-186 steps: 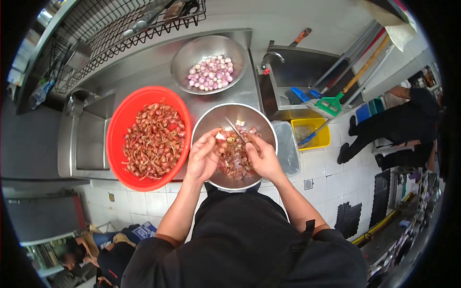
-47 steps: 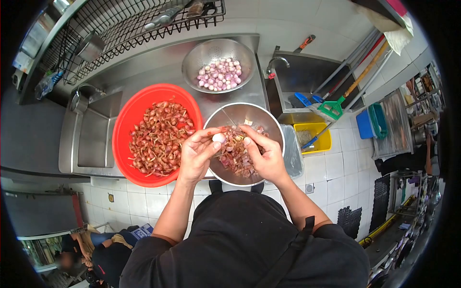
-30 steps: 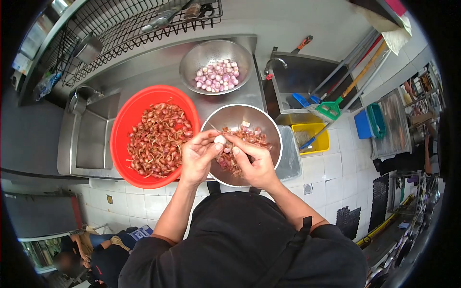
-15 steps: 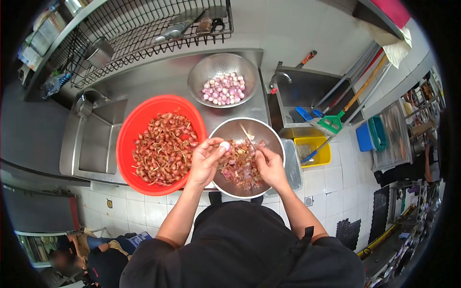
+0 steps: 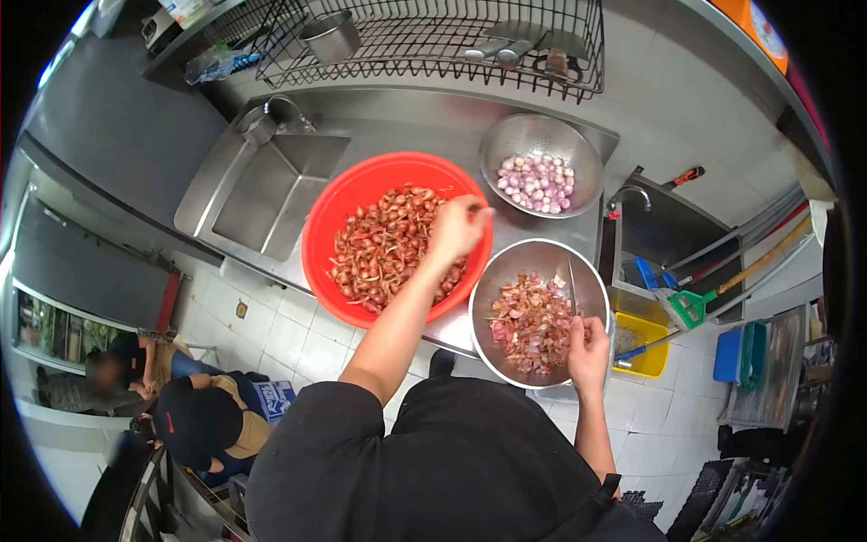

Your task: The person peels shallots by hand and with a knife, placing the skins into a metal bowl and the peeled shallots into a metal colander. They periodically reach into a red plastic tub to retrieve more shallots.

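My left hand (image 5: 457, 229) is over the right part of a red basin (image 5: 327, 203) of unpeeled shallots (image 5: 379, 242). Its fingers are curled together, and what they hold, if anything, is hidden. My right hand (image 5: 589, 350) is closed on a small knife (image 5: 572, 287), blade pointing up, at the right side of a steel bowl (image 5: 484, 336). Reddish skins and scraps (image 5: 528, 325) fill the bottom of that bowl. Behind it, a metal colander (image 5: 542, 135) holds peeled, pale purple shallots (image 5: 536, 183).
A steel sink (image 5: 271, 203) lies left of the basin. A wire rack (image 5: 433, 41) with utensils hangs above the counter. At the right are another sink (image 5: 677, 217), a yellow bin (image 5: 652, 359) and broom handles (image 5: 768, 257). Two people (image 5: 203, 420) are at the lower left.
The view has turned and shifted. My left hand has moved from the steel bowl to over the red basin, and the peeled shallot no longer shows in it. My right hand keeps the knife.
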